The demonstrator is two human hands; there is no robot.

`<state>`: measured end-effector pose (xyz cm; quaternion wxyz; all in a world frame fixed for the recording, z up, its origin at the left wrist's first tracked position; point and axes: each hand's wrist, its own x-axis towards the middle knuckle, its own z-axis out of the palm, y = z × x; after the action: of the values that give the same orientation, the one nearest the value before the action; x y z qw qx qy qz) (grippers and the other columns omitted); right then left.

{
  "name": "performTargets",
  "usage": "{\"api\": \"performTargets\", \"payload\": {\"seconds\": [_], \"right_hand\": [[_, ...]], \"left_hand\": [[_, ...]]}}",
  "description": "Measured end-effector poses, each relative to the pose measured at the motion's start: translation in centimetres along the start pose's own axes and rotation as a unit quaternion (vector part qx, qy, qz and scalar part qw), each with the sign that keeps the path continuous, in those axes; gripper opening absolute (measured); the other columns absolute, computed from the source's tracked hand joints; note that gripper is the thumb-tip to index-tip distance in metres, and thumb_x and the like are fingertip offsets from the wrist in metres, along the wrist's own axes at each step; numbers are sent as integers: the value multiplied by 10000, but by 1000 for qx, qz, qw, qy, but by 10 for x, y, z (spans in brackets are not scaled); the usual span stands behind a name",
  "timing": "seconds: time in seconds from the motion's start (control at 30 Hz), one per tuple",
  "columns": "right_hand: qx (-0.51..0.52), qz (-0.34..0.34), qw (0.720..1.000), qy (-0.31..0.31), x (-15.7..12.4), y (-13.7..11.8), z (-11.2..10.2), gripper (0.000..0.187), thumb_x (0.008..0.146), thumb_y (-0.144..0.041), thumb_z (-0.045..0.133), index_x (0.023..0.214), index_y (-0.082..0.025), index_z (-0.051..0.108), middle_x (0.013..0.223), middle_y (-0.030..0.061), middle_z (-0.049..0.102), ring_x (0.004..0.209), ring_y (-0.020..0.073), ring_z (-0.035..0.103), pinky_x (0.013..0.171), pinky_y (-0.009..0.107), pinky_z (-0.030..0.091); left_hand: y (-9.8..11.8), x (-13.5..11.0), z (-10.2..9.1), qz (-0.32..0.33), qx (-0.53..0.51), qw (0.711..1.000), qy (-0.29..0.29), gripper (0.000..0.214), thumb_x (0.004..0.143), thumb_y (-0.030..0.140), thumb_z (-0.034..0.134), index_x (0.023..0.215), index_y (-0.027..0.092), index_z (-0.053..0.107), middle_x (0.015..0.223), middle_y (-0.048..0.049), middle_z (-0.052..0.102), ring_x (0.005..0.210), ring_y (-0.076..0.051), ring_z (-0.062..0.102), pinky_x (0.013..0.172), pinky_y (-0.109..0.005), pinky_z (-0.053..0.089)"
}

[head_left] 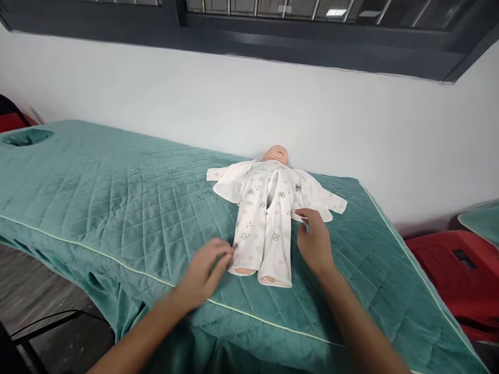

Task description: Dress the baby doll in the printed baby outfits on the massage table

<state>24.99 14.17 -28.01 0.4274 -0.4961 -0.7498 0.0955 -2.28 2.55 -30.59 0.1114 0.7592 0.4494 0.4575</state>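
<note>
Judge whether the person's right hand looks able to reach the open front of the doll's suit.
Probably yes: the right hand is close beside the suit, and nothing stands between it and the front opening.

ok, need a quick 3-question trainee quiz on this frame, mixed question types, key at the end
1. True or false: the baby doll in a white printed cloth romper lies face up on the teal quilted fabric cover.
2. The fingertips of the left hand are at: A) the doll's head, B) a romper leg cuff, C) a romper sleeve.
3. Fill in: the red plastic stool stands beyond the cover's ___ edge, as the person sees it.

Key: 1 true; 2 B; 3 right.
</note>
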Motion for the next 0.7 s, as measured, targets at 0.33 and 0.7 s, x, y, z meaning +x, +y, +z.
{"api": "performTargets", "payload": {"seconds": [0.33, 0.7], "right_hand": [[-48, -47, 982, -179, 34, 36, 31, 180, 849, -126, 510, 952, -183, 647, 1056, 120, 561, 1021, 280, 510, 932, 444, 467], [-113, -32, 976, -184, 35, 28, 32, 300, 904, -121, 476, 1107, -157, 694, 1106, 141, 629, 1050, 280, 563, 926, 380, 474]], "left_hand": [[-90, 120, 31, 13, 232, 958, -167, 334, 950, 207, 492, 1225, 135, 668, 1299, -129, 657, 1314, -282, 538, 1226, -451, 326], [-93, 154, 40, -57, 147, 959, -236, 432, 917, 386, 574, 1288, 176, 642, 1374, -115, 635, 1217, -304, 627, 1013, -374, 506]]}}
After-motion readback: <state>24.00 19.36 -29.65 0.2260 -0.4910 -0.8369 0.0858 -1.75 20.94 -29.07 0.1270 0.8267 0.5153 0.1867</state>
